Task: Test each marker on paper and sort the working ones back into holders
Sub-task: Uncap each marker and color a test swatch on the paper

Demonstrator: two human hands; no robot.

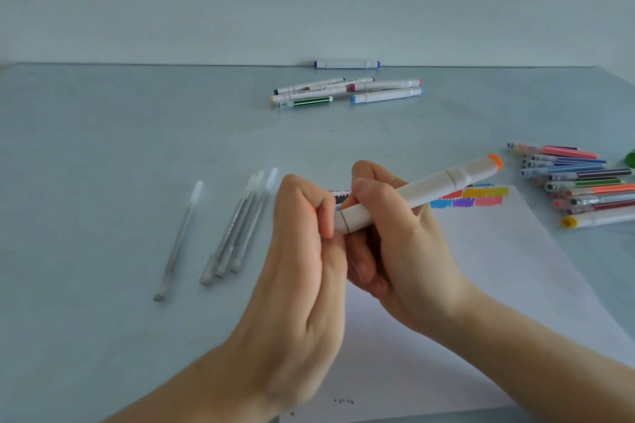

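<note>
A thick white marker [422,194] with an orange end cap is held above the white paper [498,271]. My right hand [395,244] grips its barrel, orange end pointing up and right. My left hand [302,251] curls its fingers round the marker's near end, where the cap sits; the tip is hidden. Colour test patches [470,197] run along the paper's far edge, partly behind my hands.
Several clear slim pens [237,227] lie left of my hands. A group of white markers [347,91] lies farther back, one blue-capped marker [347,64] against the wall. A pile of coloured pens [580,182] and a yellow-capped marker [598,220] sit at the right edge.
</note>
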